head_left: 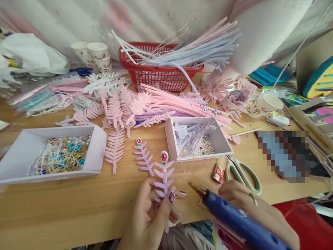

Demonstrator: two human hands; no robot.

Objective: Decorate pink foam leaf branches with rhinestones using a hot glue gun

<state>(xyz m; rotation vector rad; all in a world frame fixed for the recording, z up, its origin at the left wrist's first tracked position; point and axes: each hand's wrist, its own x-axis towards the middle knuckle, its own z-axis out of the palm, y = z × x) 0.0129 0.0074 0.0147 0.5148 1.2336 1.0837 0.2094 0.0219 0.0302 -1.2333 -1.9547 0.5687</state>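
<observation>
My left hand (153,215) pinches a lilac pipe-cleaner leaf sprig (164,185) between thumb and fingers. At its tip sits a pink gem (164,157) in a pearly setting, with a small green stone below. In my right hand (260,211) is a blue hot glue gun (239,218), its metal nozzle pointing left toward the sprig but apart from it. A second lilac sprig (144,158) with a gem tip lies on the table just behind the left hand. Green-handled scissors (243,173) and a red-labelled lighter (220,169) lie beyond the right hand.
A white box (100,149) of gems and beads stands left; another box (171,142) holds pearls and wire stems. Pink leaf sprigs (114,149) and pipe cleaners (169,102) lie behind. Farther back are a red basket (161,78) and paper cups (98,52). A blurred-out patch lies right.
</observation>
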